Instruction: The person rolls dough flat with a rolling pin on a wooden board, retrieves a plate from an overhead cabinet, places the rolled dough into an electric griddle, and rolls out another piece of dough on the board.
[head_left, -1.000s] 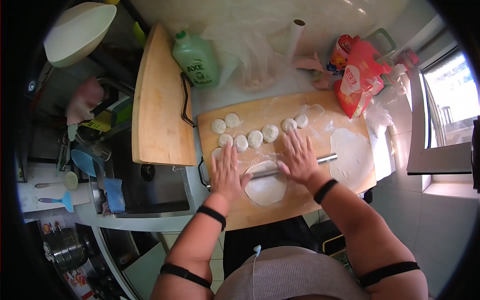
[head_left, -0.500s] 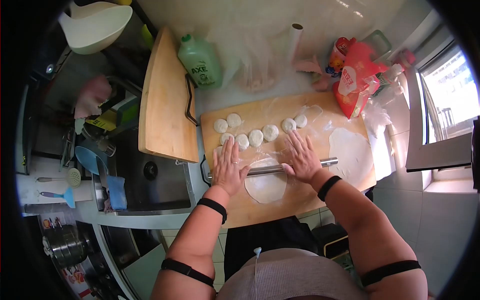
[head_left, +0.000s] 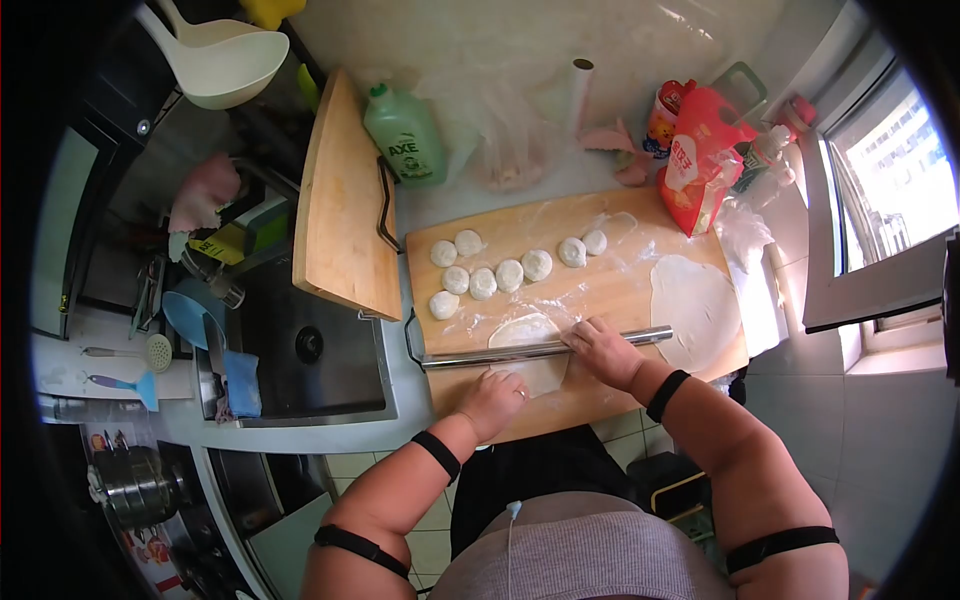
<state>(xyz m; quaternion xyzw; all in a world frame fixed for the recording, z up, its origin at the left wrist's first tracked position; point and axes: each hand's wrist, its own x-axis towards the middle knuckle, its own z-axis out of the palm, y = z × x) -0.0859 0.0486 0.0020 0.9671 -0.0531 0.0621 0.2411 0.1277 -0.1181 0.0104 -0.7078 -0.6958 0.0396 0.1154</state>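
A steel rolling pin (head_left: 450, 359) lies across a flattened round of dough (head_left: 540, 376) on the floured wooden board (head_left: 620, 290). My left hand (head_left: 492, 402), fingers curled, is at the near left edge of that dough, below the pin; what its fingertips hold is hidden. My right hand (head_left: 603, 352) has its fingers bent over the pin, right of the round. Behind the pin sit several small dough pieces (head_left: 509, 275). A larger thin dough sheet (head_left: 692, 312) lies at the board's right side.
An upright wooden board (head_left: 345, 210) stands left, beside a green bottle (head_left: 405, 140). A red bag (head_left: 700, 165) is at the back right, near the open window (head_left: 880, 180). The sink (head_left: 310, 350) lies to the left.
My left hand has moved off the rolling pin, down toward me, and its fingers have curled. My right hand's fingers have bent in. The view has shifted slightly.
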